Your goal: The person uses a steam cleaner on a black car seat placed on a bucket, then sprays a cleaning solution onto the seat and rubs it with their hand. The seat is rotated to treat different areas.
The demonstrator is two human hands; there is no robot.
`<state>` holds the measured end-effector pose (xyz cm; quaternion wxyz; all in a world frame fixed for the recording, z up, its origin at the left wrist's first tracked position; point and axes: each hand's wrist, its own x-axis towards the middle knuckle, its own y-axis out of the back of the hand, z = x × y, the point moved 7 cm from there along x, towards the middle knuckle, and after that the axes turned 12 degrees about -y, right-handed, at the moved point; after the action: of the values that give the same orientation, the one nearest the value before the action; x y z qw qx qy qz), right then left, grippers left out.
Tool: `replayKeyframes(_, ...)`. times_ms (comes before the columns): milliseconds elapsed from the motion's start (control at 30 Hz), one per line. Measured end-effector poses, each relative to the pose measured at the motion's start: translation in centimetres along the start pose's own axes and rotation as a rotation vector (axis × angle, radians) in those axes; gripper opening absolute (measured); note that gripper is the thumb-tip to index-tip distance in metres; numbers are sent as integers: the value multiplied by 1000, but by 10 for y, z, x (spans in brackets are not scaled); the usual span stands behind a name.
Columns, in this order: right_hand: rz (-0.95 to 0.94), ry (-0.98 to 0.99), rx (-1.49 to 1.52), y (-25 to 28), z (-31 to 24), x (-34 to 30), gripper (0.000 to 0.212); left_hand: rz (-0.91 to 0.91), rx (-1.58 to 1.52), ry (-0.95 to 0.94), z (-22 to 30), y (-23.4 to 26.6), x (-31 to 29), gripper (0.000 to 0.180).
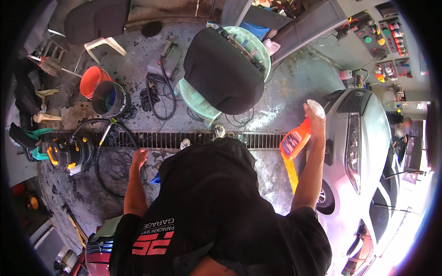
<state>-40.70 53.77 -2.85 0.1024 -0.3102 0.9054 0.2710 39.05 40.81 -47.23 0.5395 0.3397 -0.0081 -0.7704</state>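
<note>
My right hand (pixel 316 120) is closed round the neck of an orange spray bottle (pixel 295 139) with a white top, held out beside the silver car (pixel 357 124). My left hand (pixel 139 158) is out to the left with its fingers curled. Whether anything is inside it does not show. A small blue thing (pixel 155 178), too little seen to name, shows between that hand and my black shirt. In front of me, a black car seat backrest (pixel 223 71) lies on a pale green plastic chair (pixel 198 100).
A metal drain grate (pixel 258 140) crosses the floor at my feet. Leftward are a yellow and black vacuum (pixel 69 152), its hose (pixel 97 172), a black bucket (pixel 109 102) and an orange bucket (pixel 92 79). A grey machine with a hose (pixel 166 62) lies ahead. A person (pixel 403 131) is far right.
</note>
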Motion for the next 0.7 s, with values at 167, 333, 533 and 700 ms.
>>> replayKeyframes(167,-138,84,43,-7,-11,56,46,64,84,-13,35,-15,4,34)
replayKeyframes(333,-212,117,19,-17,-15,94,48,87,124,-44,66,-41,1,38)
replayKeyframes(533,-309,132,-74,-41,8,128,42,109,119,-28,61,-72,-15,37)
replayKeyframes(700,-340,232,54,-40,-20,127,35,-12,188,33,86,-132,-8,41)
